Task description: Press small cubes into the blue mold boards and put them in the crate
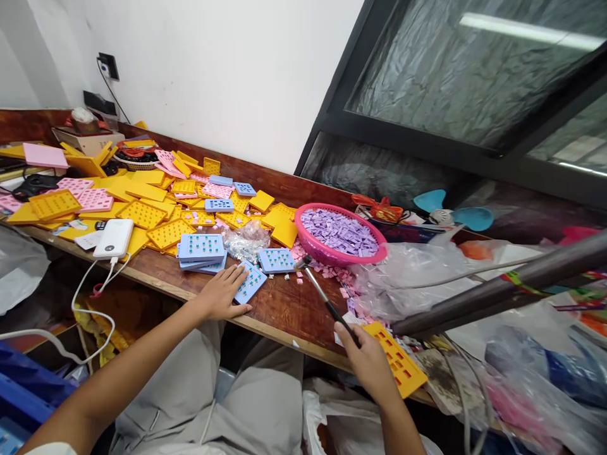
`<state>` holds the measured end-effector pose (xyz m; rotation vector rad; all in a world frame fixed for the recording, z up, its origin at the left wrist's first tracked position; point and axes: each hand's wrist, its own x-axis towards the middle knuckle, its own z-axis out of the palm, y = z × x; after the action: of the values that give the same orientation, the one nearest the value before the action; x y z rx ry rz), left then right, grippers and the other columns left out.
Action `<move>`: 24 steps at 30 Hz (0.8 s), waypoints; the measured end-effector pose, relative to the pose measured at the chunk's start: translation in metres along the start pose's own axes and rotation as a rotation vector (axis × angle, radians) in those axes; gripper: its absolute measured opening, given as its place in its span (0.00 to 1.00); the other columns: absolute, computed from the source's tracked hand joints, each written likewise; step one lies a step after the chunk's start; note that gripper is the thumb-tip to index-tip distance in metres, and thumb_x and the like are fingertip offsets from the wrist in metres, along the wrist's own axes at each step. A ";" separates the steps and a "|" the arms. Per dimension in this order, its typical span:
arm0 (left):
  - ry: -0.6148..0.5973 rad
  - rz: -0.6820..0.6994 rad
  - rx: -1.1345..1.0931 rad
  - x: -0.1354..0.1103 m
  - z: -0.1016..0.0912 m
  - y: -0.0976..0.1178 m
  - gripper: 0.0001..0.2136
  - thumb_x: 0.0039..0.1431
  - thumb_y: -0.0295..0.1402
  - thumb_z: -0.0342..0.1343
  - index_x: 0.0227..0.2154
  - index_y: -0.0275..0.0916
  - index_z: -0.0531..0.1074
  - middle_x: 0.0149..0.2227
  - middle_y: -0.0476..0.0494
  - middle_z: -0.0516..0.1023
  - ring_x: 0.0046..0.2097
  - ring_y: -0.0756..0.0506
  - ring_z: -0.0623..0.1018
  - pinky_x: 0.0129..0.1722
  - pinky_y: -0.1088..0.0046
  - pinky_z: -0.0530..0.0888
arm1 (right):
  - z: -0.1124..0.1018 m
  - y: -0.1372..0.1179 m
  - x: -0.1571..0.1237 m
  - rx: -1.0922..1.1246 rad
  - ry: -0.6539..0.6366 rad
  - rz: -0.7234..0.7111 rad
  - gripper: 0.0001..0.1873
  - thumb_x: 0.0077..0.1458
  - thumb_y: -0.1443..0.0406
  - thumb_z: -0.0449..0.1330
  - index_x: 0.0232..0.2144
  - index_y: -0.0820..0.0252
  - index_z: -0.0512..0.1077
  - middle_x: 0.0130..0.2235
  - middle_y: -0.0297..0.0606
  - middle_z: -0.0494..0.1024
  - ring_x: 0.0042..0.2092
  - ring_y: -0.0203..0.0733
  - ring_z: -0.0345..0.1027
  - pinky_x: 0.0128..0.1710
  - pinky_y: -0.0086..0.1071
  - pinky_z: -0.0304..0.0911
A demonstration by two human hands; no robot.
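My left hand [222, 292] lies flat on the wooden bench, fingers stretched out and resting on a blue tray [251, 282] with small studs. My right hand [367, 360] is closed round the black handle of a small hammer [318, 287], whose metal head hovers near a second blue tray [276, 260]. A yellow perforated tray [397, 359] lies just right of that hand at the bench edge. A stack of blue trays [202, 249] sits left of the hammer head. A pink basket [339, 234] full of small lilac pieces stands behind the hammer.
Many yellow and pink trays [142, 212] cover the left bench. A white power bank [114, 238] with cable lies near the front edge. Clear plastic bags [408, 278], a grey metal bar [497, 285] and a blue-bladed fan [446, 212] crowd the right. Loose lilac pieces [341, 278] scatter by the basket.
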<state>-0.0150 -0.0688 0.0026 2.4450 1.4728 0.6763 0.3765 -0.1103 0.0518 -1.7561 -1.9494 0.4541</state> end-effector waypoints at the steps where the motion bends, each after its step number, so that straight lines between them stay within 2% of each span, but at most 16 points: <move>1: -0.001 -0.003 -0.004 0.001 0.001 -0.001 0.44 0.59 0.61 0.51 0.71 0.43 0.51 0.73 0.38 0.49 0.72 0.31 0.51 0.70 0.54 0.46 | 0.003 -0.007 -0.007 0.037 -0.031 -0.018 0.26 0.65 0.44 0.48 0.32 0.55 0.73 0.30 0.39 0.79 0.35 0.49 0.73 0.35 0.34 0.63; 5: -0.012 0.000 0.026 0.001 0.006 -0.004 0.44 0.59 0.61 0.51 0.72 0.40 0.50 0.73 0.37 0.48 0.73 0.31 0.50 0.71 0.55 0.45 | 0.019 -0.032 -0.023 0.011 -0.094 -0.106 0.26 0.65 0.43 0.49 0.36 0.54 0.76 0.32 0.41 0.80 0.35 0.51 0.74 0.35 0.36 0.63; 8: -0.025 0.004 0.075 0.001 0.007 -0.005 0.44 0.60 0.61 0.50 0.72 0.40 0.49 0.74 0.37 0.47 0.73 0.32 0.50 0.71 0.55 0.46 | 0.027 -0.039 -0.024 -0.028 -0.102 -0.140 0.28 0.67 0.43 0.45 0.36 0.54 0.75 0.30 0.42 0.80 0.34 0.52 0.75 0.34 0.37 0.62; 11: -0.044 0.007 0.135 0.002 0.007 -0.005 0.44 0.61 0.60 0.48 0.72 0.37 0.48 0.74 0.36 0.47 0.73 0.32 0.51 0.71 0.56 0.47 | 0.030 -0.038 -0.023 -0.089 -0.128 -0.149 0.29 0.68 0.43 0.44 0.34 0.55 0.74 0.29 0.41 0.80 0.33 0.52 0.75 0.33 0.36 0.60; 15: -0.048 0.007 0.175 0.003 0.008 -0.004 0.44 0.61 0.59 0.49 0.71 0.35 0.49 0.73 0.34 0.48 0.73 0.32 0.50 0.71 0.56 0.48 | 0.031 -0.036 -0.025 -0.059 -0.122 -0.162 0.28 0.68 0.44 0.44 0.36 0.55 0.74 0.30 0.40 0.80 0.34 0.50 0.76 0.34 0.35 0.61; 20: -0.036 -0.008 0.141 0.003 0.009 -0.004 0.43 0.60 0.57 0.52 0.71 0.37 0.50 0.73 0.34 0.49 0.72 0.30 0.51 0.70 0.53 0.50 | 0.034 -0.036 -0.028 -0.086 -0.119 -0.170 0.28 0.69 0.44 0.44 0.38 0.55 0.75 0.32 0.40 0.81 0.35 0.50 0.77 0.34 0.35 0.61; 24: -0.015 -0.004 0.087 0.005 0.008 -0.003 0.43 0.57 0.54 0.56 0.70 0.37 0.53 0.72 0.32 0.52 0.70 0.29 0.55 0.68 0.50 0.52 | 0.030 -0.024 -0.030 -0.143 -0.094 -0.167 0.30 0.68 0.43 0.44 0.37 0.56 0.76 0.30 0.41 0.81 0.34 0.51 0.77 0.34 0.35 0.62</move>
<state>-0.0116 -0.0626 -0.0038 2.5053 1.5321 0.6043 0.3418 -0.1412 0.0360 -1.6649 -2.2229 0.3523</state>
